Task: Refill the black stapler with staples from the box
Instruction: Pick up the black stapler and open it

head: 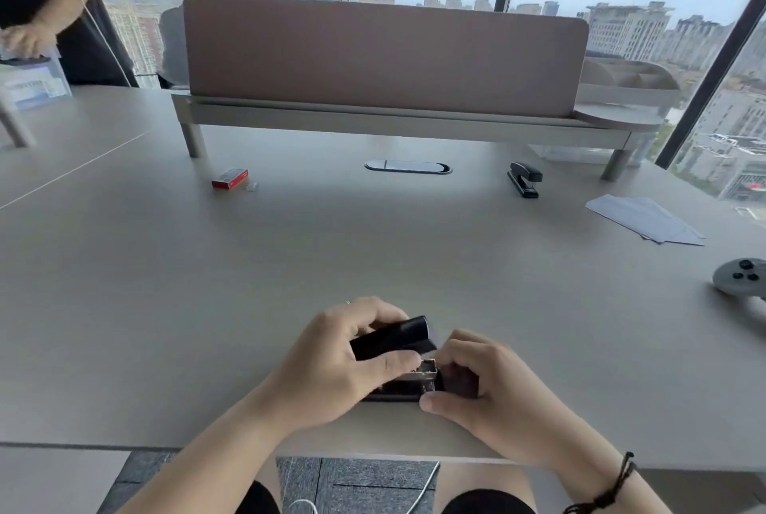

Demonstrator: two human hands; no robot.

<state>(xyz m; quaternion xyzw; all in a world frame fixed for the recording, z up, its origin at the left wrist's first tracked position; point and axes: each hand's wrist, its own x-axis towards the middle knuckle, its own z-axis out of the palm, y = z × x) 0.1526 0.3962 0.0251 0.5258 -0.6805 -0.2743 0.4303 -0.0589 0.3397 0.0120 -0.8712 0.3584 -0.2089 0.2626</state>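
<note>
black stapler [393,341] at the near middle of the counter [290,265], its top cover swung up and tilted toward the far right, the metal staple channel [427,370] exposed below it. left hand [331,360] clamped on the raised cover, thumb across its near side, fingers curled over its far side. right hand [476,385] closed around the right end of the stapler, thumb pressed against the base just below the metal channel; whether it holds any staples cannot be told. the two hands nearly touch over the stapler. red staple box [229,178] lying far to the left on the counter, well apart from the hands, with a small pale strip [251,187] just beside it on the right. second black stapler [524,178] far to the right, closed. white sheets of paper [646,219] at the right edge, and a grey controller [742,279] nearer along that edge. low shelf with a brown screen [385,53] across the far side.
</note>
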